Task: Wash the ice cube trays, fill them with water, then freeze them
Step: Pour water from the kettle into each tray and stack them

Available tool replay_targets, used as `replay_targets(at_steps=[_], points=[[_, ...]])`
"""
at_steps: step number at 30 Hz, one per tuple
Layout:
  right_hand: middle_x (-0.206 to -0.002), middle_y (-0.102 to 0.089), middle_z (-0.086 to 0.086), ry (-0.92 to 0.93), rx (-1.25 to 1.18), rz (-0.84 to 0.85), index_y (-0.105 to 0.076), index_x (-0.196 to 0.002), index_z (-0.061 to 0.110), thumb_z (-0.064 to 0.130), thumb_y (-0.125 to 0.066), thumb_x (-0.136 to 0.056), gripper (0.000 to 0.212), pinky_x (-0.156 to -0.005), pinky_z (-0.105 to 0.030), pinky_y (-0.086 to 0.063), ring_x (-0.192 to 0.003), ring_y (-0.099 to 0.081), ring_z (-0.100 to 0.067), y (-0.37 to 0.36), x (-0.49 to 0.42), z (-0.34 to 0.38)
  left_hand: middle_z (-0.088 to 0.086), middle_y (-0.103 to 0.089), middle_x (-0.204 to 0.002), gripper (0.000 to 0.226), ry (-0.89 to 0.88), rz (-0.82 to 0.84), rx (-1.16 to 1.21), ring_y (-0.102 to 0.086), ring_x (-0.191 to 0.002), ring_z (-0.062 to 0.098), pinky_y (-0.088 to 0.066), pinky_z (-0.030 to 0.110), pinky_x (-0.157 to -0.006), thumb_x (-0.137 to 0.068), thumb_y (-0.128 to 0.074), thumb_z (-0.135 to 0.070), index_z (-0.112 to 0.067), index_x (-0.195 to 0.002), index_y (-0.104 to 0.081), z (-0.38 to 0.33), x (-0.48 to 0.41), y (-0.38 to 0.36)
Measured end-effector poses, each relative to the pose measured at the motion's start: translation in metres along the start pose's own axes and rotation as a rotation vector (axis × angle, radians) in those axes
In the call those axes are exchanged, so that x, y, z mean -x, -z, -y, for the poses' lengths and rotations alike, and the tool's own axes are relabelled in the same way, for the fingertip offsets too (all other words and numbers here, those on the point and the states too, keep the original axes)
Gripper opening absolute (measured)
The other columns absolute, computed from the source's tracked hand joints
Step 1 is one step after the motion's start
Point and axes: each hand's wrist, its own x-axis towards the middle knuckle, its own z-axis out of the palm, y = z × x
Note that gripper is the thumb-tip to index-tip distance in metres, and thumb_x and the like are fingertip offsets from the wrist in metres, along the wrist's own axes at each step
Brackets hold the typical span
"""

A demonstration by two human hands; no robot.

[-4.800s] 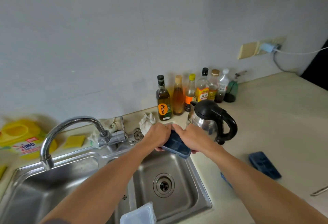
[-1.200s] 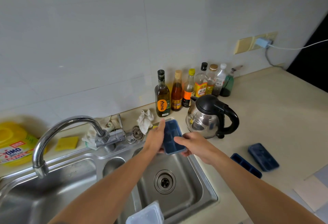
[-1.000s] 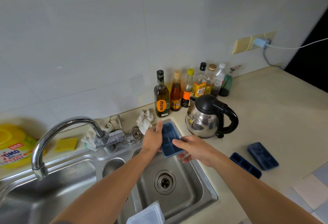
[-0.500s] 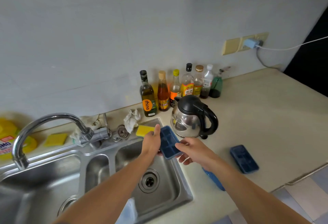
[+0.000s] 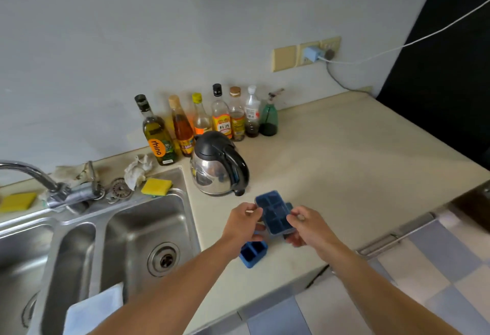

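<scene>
I grip a blue ice cube tray with both hands, left hand and right hand, its cells apparently empty; behind, an oil bottle reads "rhino".

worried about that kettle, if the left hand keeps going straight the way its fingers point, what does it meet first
Probably the kettle. The left hand, gripping the blue ice cube tray with the right hand, points up and away across the counter; bare counter lies between, though depth is unclear.

Counter with kettle, bottles
</scene>
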Motion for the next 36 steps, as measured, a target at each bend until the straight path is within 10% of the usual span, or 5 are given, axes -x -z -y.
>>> replay_targets(at_steps=[18, 27, 36], points=[[-0.069, -0.065, -0.002, 0.004, 0.308, -0.036, -0.070, -0.096, 0.009, 0.005, -0.057, -0.093, 0.013, -0.049, -0.022, -0.048, -0.054, -0.059, -0.013, 0.034, -0.051, -0.058, 0.010, -0.079, -0.094, 0.020, 0.191, 0.069, -0.043, -0.078, -0.083, 0.023, -0.064, 0.036, -0.072, -0.102, -0.050, -0.012, -0.014, -0.112, -0.067, 0.010, -0.044, -0.067], [-0.089, -0.071, -0.007, 0.049, 0.398, 0.000, -0.068, -0.101, 0.010, 0.010, -0.057, -0.096, 0.012, -0.071, -0.040, -0.058, -0.071, -0.064, -0.020, 0.035, -0.054, -0.059, 0.010, -0.077, -0.095, 0.023, 0.163, -0.003, -0.171, -0.077, -0.083, 0.023, -0.064, 0.043, -0.079, -0.099, -0.045, -0.009, -0.021, -0.102, -0.065, 0.012, -0.047, -0.072], [-0.115, -0.062, -0.005, 0.147, 0.624, -0.134, -0.063, -0.119, 0.012, 0.029, -0.056, -0.102, 0.025, -0.072, -0.026, -0.043, -0.091, -0.059, -0.018, 0.034, -0.044, -0.041, 0.010, -0.072, -0.102, 0.018, 0.105, -0.076, -0.165, -0.075, -0.084, 0.022, -0.064, 0.036, -0.067, -0.101, -0.051, -0.014, -0.019, -0.117, -0.055, 0.004, -0.042, -0.054]])
